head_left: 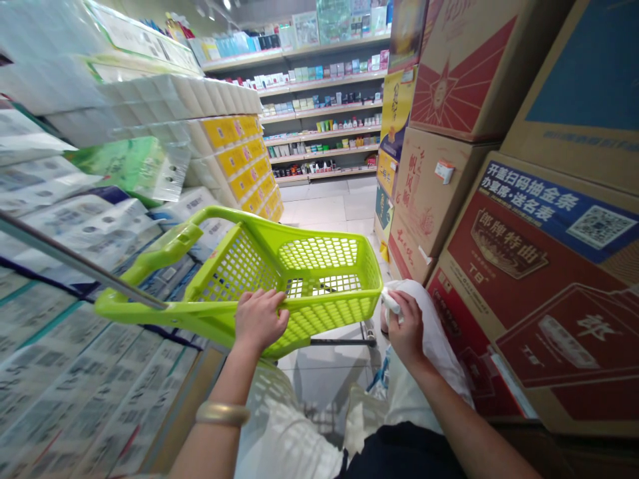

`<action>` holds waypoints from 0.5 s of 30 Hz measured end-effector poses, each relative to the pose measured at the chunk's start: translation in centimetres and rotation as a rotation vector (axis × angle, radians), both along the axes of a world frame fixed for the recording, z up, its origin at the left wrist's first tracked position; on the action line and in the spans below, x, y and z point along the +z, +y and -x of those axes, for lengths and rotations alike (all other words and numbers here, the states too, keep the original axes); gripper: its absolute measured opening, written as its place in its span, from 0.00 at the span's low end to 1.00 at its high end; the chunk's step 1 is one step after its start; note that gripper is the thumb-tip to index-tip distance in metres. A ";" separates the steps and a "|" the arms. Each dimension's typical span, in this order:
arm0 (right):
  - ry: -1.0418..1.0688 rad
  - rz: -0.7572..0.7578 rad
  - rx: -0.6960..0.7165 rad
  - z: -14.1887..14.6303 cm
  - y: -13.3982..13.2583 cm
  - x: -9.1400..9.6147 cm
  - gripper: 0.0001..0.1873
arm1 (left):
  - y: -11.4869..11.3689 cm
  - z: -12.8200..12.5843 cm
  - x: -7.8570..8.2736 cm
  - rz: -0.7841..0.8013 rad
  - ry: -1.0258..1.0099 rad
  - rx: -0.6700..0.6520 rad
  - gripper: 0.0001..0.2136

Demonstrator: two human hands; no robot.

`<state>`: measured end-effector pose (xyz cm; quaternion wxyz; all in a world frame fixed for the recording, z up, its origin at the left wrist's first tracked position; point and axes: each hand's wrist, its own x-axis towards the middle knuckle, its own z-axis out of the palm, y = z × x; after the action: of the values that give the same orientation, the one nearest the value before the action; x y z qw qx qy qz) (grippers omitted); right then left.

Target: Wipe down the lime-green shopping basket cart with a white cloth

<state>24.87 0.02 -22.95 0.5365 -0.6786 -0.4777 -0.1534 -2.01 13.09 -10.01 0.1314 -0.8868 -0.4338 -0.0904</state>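
A lime-green plastic shopping cart (322,313) with lattice sides stands crosswise in front of me, its basket holding nothing that I can see. My left hand (259,320) is closed over the near rim, fingers curled across the top edge. At the basket's right end, my right hand (407,326) pinches a crumpled white wipe (391,303), cloth or tissue, close to the corner of the rim. Part of the wipe is hidden by the fingers. The cart's handle (172,243) points left, with a metal bar (84,259) running past it.
Packs of tissue paper (54,199) are stacked on the left, with a green pack (130,166) on top. Cardboard cartons (549,279) rise along the right. Beyond the tiled floor (329,199), shelves (324,106) hold small boxed and bottled goods. A caster (368,334) shows under the cart.
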 end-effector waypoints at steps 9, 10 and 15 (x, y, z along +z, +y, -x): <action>-0.172 0.042 0.320 7.1 3.9 4.3 0.26 | -0.4 0.6 0.0 -0.025 0.056 -0.002 0.09; -0.214 0.074 0.377 8.5 4.4 4.8 0.25 | -0.4 0.6 0.0 -0.026 0.062 -0.002 0.09; -0.300 0.192 0.469 11.5 5.3 6.2 0.22 | -0.6 0.9 0.1 -0.028 0.058 -0.010 0.08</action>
<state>13.41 5.33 -16.78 0.4140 -0.5671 -0.7077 -0.0778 -2.91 12.50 -9.92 0.1559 -0.8892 -0.4241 -0.0717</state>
